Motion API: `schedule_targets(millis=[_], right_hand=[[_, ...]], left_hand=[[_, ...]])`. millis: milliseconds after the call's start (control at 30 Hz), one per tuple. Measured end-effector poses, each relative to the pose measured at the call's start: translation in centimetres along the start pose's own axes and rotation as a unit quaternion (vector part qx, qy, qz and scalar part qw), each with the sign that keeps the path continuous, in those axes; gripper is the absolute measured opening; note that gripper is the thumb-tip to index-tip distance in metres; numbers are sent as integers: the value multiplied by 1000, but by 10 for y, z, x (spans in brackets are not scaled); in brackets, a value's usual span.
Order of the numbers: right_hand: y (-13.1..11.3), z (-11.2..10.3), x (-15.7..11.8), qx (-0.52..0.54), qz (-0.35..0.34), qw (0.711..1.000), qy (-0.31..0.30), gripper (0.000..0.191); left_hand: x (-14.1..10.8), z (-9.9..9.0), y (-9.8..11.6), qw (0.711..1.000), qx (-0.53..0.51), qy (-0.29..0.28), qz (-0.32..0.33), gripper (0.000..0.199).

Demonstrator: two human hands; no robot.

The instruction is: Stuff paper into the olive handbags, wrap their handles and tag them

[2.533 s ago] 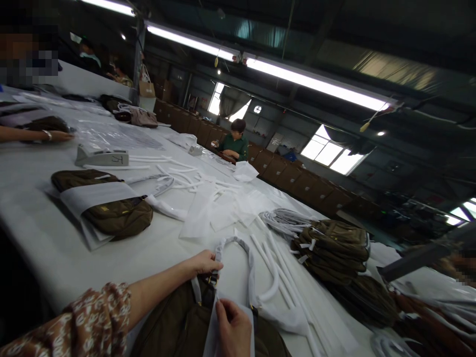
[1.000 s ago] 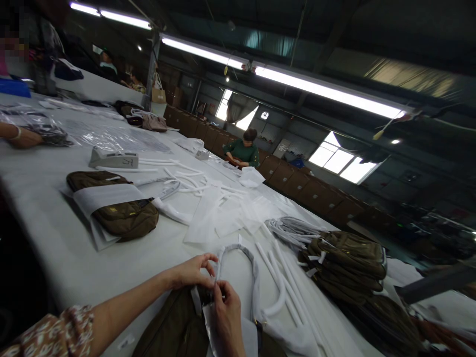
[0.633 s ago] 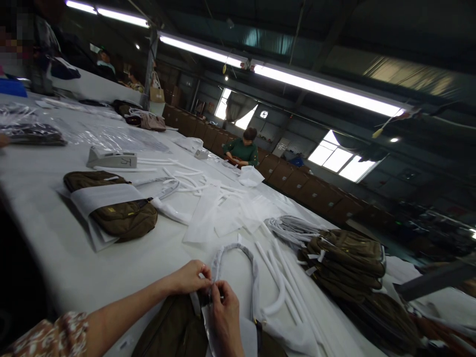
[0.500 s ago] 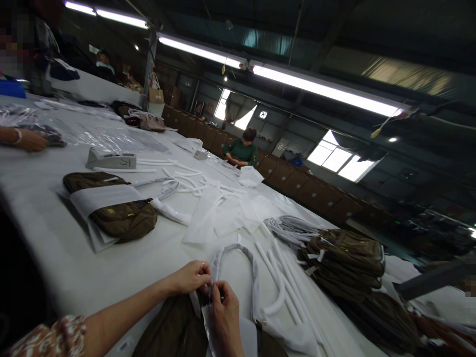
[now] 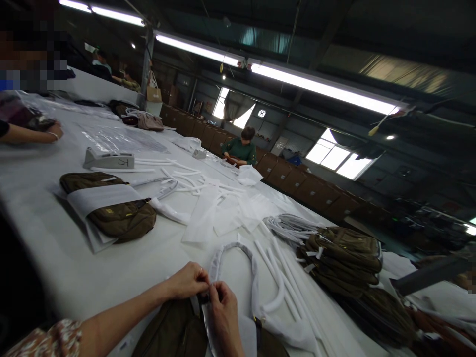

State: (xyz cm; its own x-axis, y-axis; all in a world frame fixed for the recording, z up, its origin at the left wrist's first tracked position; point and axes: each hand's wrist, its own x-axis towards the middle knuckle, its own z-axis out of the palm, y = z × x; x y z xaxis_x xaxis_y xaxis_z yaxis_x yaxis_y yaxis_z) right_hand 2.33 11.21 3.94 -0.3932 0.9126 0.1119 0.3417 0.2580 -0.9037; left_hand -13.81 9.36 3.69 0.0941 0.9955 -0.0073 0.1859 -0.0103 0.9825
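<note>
An olive-brown bag lies at the table's near edge, partly below the view. Its looped handle is covered in grey-white wrapping and arches away from me. My left hand is closed in a pinch at the left foot of this handle. Right beside it, my right hand pinches the same spot, its fingertips touching or almost touching the left ones. What exactly sits between the fingertips is too small to see. A white sheet lies across the bag, just right of my right hand.
Left stands another olive bag with a white band, near a grey tape dispenser. White foam tubes and thin sheets lie ahead. Stacked bags are at right. A co-worker's hand handles plastic at far left.
My fingertips have drawn slightly closer together at the handle's foot. The co-worker's hand at far left has shifted right and upward. The bags and tubes stay put.
</note>
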Motion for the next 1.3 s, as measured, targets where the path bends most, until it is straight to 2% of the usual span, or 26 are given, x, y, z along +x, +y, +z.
schedule_targets(millis=[200,333,433,533,667,767,867,933,1000,1067,1133,1200,1300], right_hand=[[7,3,3,-8,-2,999,33,23],[4,3,2,-28,0,999,17,26],[0,-13,-4,-40,-21,999,-28,28],[-1,-44,-13,-84,-84,988,-98,36],[-6,-74,-24,-204,-199,936,-209,65],[-12,-71,-24,-243,-226,912,-242,68],[-12,-55,-20,-256,-219,903,-268,58],[-7,-44,-17,-229,-211,916,-254,46],[-3,-34,-12,-145,-184,954,-188,31],[-2,-26,-7,-19,-119,988,-99,25],[-5,-20,1,103,-42,993,-45,35],[-10,-15,8,172,2,984,-36,44],[-12,-13,15,167,6,986,-13,43]], left_hand=[[4,0,-5,998,-55,35,-14,12],[6,-2,-4,994,-109,12,-14,10],[8,-5,-4,993,-120,-12,-19,16],[9,-8,-4,988,-148,-26,-26,31],[9,-9,-6,977,-206,-47,-36,45],[8,-10,-6,967,-246,-53,-38,50],[7,-14,-6,955,-287,-54,-39,42],[8,-17,-8,946,-316,-54,-46,28],[9,-19,-11,937,-340,-54,-63,26],[11,-20,-14,928,-357,-58,-85,32],[14,-20,-18,919,-374,-64,-103,39],[16,-19,-22,909,-393,-72,-118,43],[19,-17,-27,893,-423,-62,-142,44]])
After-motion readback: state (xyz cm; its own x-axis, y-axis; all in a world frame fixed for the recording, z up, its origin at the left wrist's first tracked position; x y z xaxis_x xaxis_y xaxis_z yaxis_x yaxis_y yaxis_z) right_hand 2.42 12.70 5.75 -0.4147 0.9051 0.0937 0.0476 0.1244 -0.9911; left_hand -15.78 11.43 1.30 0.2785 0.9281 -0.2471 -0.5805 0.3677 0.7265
